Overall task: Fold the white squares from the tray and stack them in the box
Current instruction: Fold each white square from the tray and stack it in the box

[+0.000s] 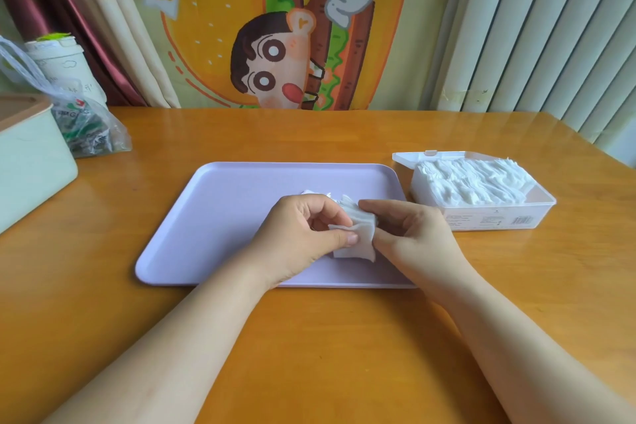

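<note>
The left hand (303, 234) has its fingers (344, 238) curled, thumb pressed flat on the near left part of a white square (354, 244), pinching it against the fingers underneath. The right hand (413, 234) pinches the same square along its right edge, forefinger over the top corner and thumb lower down. So the square sits between the two hands, just above the tray (213, 217), right of its middle. Its sides run roughly toward and away from the person. The far edge looks ragged and layered; I cannot tell whether that is a fold half made or more than one sheet.

A little more white, likely squares left over (315, 193), peeks out beyond the left knuckles, lying on the tray. How many there are is hidden.

The box (499, 217) stands on the bench (309, 337) just beside the tray's right far corner, to the right of the hands and a little beyond them, so the right hand is the nearer one for the carry. Its lid (406, 160) is hinged open at the far left side. Inside, a stack (471, 182) of white pieces fills most of it, with a bare strip at the right end.

The fold looks unfinished, and the box already well filled.
</note>
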Available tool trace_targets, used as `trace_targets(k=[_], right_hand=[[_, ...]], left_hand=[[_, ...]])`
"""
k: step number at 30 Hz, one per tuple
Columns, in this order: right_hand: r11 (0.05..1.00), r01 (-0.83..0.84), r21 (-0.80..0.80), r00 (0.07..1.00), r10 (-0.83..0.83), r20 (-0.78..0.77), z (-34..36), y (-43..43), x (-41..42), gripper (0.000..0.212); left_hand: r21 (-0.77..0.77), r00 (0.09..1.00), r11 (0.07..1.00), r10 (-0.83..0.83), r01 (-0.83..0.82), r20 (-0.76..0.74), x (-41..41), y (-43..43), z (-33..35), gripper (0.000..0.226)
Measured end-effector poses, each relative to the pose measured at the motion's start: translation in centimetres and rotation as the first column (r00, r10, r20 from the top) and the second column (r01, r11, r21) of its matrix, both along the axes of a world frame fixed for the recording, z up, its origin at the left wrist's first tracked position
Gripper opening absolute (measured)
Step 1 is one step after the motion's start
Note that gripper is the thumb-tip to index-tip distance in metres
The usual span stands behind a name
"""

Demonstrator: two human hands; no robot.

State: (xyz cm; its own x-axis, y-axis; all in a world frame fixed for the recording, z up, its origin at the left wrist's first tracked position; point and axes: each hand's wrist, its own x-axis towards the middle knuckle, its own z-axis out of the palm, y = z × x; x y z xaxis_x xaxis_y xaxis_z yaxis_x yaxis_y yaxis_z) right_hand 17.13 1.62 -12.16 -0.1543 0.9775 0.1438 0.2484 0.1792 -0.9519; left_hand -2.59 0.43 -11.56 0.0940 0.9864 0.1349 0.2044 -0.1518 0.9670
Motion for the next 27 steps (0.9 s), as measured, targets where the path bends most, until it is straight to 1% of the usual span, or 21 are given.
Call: trace_targets(k=[2,5,7,11,13,14,17,19,21,22,24,25,27], right_hand=[[1.0,0.012,0.02,1.0,-0.012,-0.015,0.0,0.0,-0.1,0.034],[0.998,0.017,0.054,1.0,-0.016,-0.016,0.0,-0.1,-0.1,0.03],[0.998,-0.007,0.056,1.0,0.008,-0.009,-0.1,0.0,-0.1,0.027],[0.996,-0.089,0.016,0.995,0.089,-0.043,0.1,-0.1,0.2,0.025],[0.994,-0.102,0.031,0.995,0.101,0.009,0.3,-0.3,0.0,0.035],[0.996,-0.082,0.045,0.996,0.079,0.052,0.2,-0.4,-0.1,0.039],[0.992,0.021,0.126,0.988,-0.04,0.147,-0.3,-0.3,-0.4,0.034],[0.981,0.091,0.171,0.98,-0.119,0.162,-0.4,-0.2,-0.5,0.033],[0.967,0.142,0.212,0.968,-0.181,0.175,-0.5,-0.2,-0.6,0.042],[0.961,0.157,0.228,0.962,-0.201,0.183,-0.5,-0.2,-0.7,0.046],[0.952,0.173,0.253,0.948,-0.23,0.221,-0.8,0.0,-0.9,0.05],[0.949,0.171,0.266,0.938,-0.24,0.251,-0.9,0.2,-0.9,0.05],[0.946,0.158,0.284,0.922,-0.244,0.3,-1.0,0.2,-1.0,0.047]], left_hand=[[0.001,0.999,1.0,0.02,-0.02,-0.032,0.2,0.1,-0.1,0.018],[0.005,0.998,0.999,0.045,-0.045,-0.041,0.3,0.2,-0.2,0.019],[0.013,0.997,0.998,0.065,-0.065,-0.043,0.5,0.2,-0.2,0.021],[0.042,0.994,0.995,0.092,-0.089,-0.065,0.7,0.3,-0.2,0.027],[0.072,0.989,0.992,0.114,-0.107,-0.098,0.6,0.4,-0.4,0.032],[0.082,0.984,0.989,0.131,-0.122,-0.117,0.5,0.4,-0.5,0.033],[0.106,0.977,0.984,0.154,-0.14,-0.144,-0.1,0.4,-0.4,0.024],[0.164,0.933,0.952,0.29,-0.258,-0.214,-1.3,0.8,-0.3,0.015],[0.199,0.82,0.894,0.447,-0.401,-0.358,-3.0,1.3,-0.5,0.011],[0.198,0.755,0.882,0.469,-0.428,-0.457,-3.7,1.6,-0.7,0.016],[0.155,0.659,0.898,0.411,-0.411,-0.63,-4.6,2.0,-1.3,0.033],[0.131,0.64,0.909,0.375,-0.395,-0.671,-4.6,2.0,-1.4,0.035],[0.101,0.663,0.924,0.339,-0.37,-0.667,-4.2,1.9,-1.4,0.026]])
